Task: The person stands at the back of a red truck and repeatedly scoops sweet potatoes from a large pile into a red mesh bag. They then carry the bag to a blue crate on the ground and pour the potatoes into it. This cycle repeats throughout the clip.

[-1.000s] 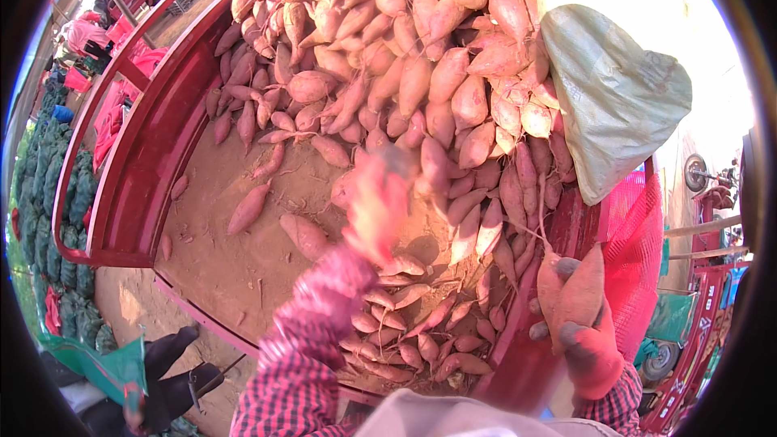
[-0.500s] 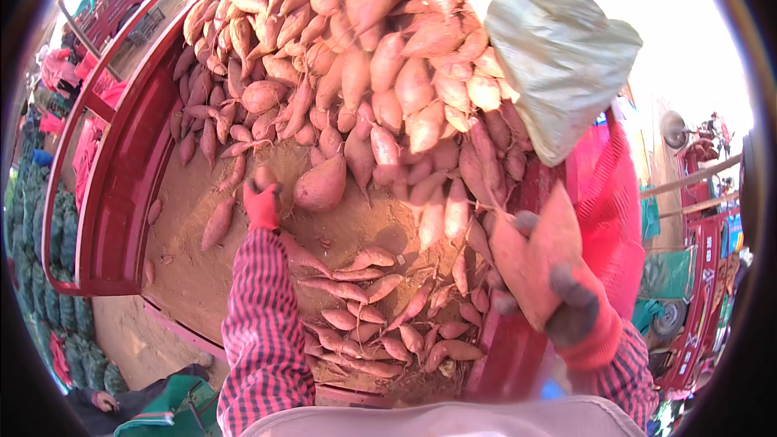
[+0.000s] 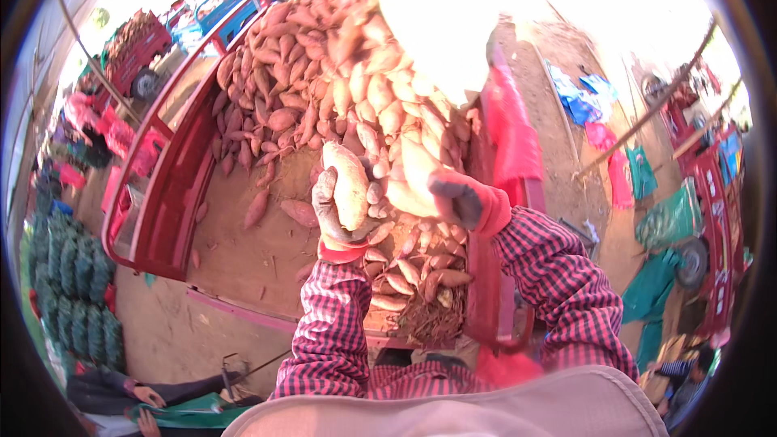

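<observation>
Sunlit dirt ground (image 3: 558,125), red cart bed (image 3: 174,194), green sacks (image 3: 69,275) alongside.

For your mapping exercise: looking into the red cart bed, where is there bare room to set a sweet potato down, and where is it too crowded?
Free: the bare cart floor between the red side wall, the near edge and the left hand; only a few loose roots lie there. Crowded: the big sweet potato heap filling the far end, and the small pile under both hands.

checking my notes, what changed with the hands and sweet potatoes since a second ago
The left hand reached into the cart, took a sweet potato and raised it. The right hand brought its sweet potato in beside it. The pile in the red cart stayed.
</observation>
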The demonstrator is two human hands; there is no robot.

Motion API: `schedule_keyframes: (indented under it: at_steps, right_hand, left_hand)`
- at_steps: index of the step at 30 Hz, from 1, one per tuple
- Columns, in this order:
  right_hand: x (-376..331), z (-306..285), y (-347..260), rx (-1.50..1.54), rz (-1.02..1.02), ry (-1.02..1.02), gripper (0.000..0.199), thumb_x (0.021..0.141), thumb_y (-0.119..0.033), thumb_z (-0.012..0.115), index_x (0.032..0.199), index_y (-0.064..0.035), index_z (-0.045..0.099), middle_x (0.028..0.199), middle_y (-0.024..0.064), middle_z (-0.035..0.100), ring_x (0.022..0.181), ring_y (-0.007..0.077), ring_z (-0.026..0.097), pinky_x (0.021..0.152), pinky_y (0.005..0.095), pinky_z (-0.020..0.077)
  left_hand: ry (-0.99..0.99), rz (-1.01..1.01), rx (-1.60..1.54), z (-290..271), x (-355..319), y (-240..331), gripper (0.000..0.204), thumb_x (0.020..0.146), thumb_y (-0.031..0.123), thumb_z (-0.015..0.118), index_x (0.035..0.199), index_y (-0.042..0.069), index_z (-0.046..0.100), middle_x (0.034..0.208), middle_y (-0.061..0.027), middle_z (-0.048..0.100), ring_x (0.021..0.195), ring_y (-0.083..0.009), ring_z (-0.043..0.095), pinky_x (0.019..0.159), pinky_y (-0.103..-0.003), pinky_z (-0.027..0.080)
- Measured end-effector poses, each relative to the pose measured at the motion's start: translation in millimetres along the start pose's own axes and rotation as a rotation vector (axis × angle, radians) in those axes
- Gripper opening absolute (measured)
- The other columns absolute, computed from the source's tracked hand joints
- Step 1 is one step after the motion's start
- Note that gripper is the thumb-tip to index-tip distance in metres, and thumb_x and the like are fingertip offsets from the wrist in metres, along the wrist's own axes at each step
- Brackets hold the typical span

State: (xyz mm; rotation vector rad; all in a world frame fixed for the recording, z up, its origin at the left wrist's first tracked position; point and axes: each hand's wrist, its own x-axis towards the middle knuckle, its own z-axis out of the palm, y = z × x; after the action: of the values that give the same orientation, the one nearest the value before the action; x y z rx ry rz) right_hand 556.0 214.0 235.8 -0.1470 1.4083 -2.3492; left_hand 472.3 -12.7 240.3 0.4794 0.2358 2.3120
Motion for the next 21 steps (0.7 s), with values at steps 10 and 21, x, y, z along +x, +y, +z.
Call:
schedule_keyframes:
  at_steps: [10, 21]
  right_hand:
    - [-272, 195, 78, 0.505, -0.492, 0.753, 0.031, 0.097, -0.032, 0.069, 0.118, -0.0092, 0.068, 0.093, 0.0083, 0.072, 0.077, 0.0184, 0.070, 0.068, 0.0264, 0.0555]
    - [-634, 144, 320, 0.599, -0.870, 1.956, 0.036, 0.096, -0.025, 0.071, 0.119, -0.0022, 0.055, 0.081, 0.0104, 0.067, 0.059, 0.0228, 0.065, 0.046, 0.0389, 0.0514]
  left_hand:
    - [-0.286, -0.128, 1.540, 154, -111, -162, 0.063, 0.073, 0.016, 0.078, 0.128, -0.002, 0.054, 0.102, -0.0113, 0.068, 0.081, -0.0183, 0.067, 0.071, -0.032, 0.057]
    - [0.116, -1.081, 0.597, 137, -195, -331, 0.059, 0.089, 0.043, 0.068, 0.126, 0.003, 0.048, 0.096, -0.0227, 0.066, 0.067, -0.0320, 0.067, 0.051, -0.042, 0.055]
